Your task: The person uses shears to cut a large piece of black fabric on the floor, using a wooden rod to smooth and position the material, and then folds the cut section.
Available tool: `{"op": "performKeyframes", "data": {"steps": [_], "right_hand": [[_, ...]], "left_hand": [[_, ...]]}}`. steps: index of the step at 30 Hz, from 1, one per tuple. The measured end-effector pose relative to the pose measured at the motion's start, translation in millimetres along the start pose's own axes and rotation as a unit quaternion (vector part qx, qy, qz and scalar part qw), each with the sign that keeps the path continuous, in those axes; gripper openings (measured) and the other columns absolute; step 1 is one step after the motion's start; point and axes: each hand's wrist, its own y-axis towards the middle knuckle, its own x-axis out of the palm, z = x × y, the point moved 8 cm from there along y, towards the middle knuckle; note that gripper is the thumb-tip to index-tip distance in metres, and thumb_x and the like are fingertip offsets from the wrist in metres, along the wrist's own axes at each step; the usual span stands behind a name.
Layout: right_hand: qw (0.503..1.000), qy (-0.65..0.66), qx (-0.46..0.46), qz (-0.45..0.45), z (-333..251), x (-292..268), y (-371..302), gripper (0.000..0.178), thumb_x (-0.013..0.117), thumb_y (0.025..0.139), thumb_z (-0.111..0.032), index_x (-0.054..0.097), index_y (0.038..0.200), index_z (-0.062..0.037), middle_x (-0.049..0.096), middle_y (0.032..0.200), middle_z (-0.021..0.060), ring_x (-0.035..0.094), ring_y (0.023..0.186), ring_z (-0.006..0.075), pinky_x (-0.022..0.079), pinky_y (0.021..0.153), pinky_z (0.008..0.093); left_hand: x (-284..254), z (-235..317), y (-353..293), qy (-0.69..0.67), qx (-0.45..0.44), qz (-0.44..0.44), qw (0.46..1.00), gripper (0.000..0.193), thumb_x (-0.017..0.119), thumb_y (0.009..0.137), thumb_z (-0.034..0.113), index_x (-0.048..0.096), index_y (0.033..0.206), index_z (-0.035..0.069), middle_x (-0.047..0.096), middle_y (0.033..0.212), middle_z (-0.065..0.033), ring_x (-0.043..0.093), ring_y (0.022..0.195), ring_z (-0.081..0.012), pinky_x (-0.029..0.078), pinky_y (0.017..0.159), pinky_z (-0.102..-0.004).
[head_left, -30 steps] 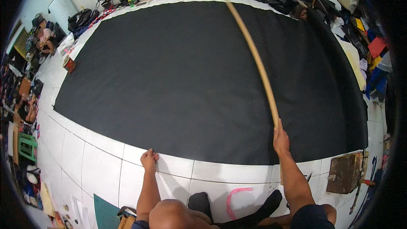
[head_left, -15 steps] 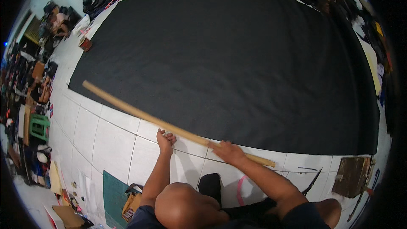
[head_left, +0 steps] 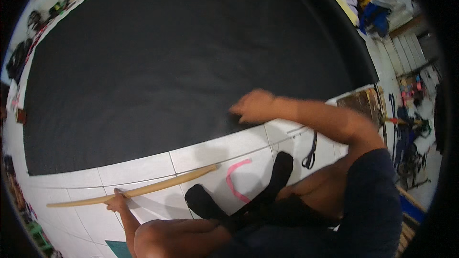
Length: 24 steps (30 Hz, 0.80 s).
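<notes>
Near the lower left, my left hand (head_left: 116,202) is closed around a long pale wooden stick (head_left: 167,183), which slants over the white tiles just in front of a large black sheet (head_left: 143,76). My right hand (head_left: 256,106) is over the sheet's near edge, a little blurred, its fingers reaching left and apparently empty. Whether its fingertips touch the sheet I cannot tell. The sheet spreads broadly across the floor, with a rolled or raised ridge along its right side.
A pink strip (head_left: 230,181) lies on the tiles between my feet in black socks. Scissors with dark handles (head_left: 310,157) rest by my right foot. A worn brown box-like block (head_left: 358,107) sits at the sheet's near right corner. Fabric piles (head_left: 382,12) lie at the upper right.
My view has swung to the right. The right hand has let go of the stick and moved onto the black sheet; the left hand now grips the stick, which lies off the sheet.
</notes>
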Motion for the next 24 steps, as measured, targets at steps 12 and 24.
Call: {"op": "performKeyframes", "data": {"steps": [12,24], "right_hand": [[0.86,0.227,0.457,-0.022,184,318,-253,0.054,0.057,0.09,-0.044,0.052,0.127,-0.006,0.064,0.118,0.0221,0.063,0.107,0.0405,0.049,0.091,0.0535],[0.569,0.48,0.578,0.336,6,397,-288,0.04,0.071,0.082,-0.022,0.052,0.107,0.0024,0.06,0.098,0.0215,0.061,0.09,0.0354,0.049,0.079,0.0437]], "left_hand": [[-105,411,-276,0.166,0.677,-0.186,0.692,0.055,0.069,0.089,0.024,0.05,0.137,0.006,0.048,0.141,-0.0163,0.047,0.131,-0.031,0.038,0.11,-0.0439],[44,319,-590,0.018,0.848,-0.236,0.474,0.055,0.063,0.091,0.043,0.05,0.141,0.025,0.03,0.155,-0.0175,0.024,0.146,-0.0375,0.016,0.114,-0.0659]]}}
